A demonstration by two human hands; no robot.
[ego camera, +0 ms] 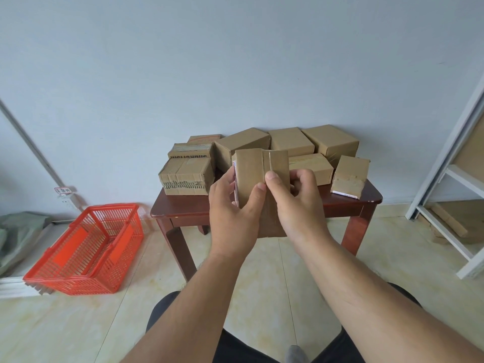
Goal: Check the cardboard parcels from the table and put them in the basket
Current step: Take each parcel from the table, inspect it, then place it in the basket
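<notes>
The small brown cardboard parcel with a taped centre seam (262, 176) is held up in the air in front of the dark red-brown wooden table (348, 201), clear of its top. The left hand (233, 210) grips the parcel's left edge, thumb across the front face. The right hand (293, 203) pinches it from the right, thumb on the tape seam and fingers curled behind.

The likeliest slip, as I judge it, comes when the parcel is turned for checking: both grips sit low and the tape looks slick, so it could twist out and fall to the tiled floor. The carry to the basket is a sideways reach down past the table's left corner, where a loosened one-handed hold could drop it short.

Left of the table, on the floor and well apart from it, stands the empty orange plastic shopping basket (86, 247), its handles folded down across the opening. On the table sit the remaining brown cardboard parcels (290, 141), crowded toward the wall. Right of the table stands a white metal shelving frame (455, 163).
</notes>
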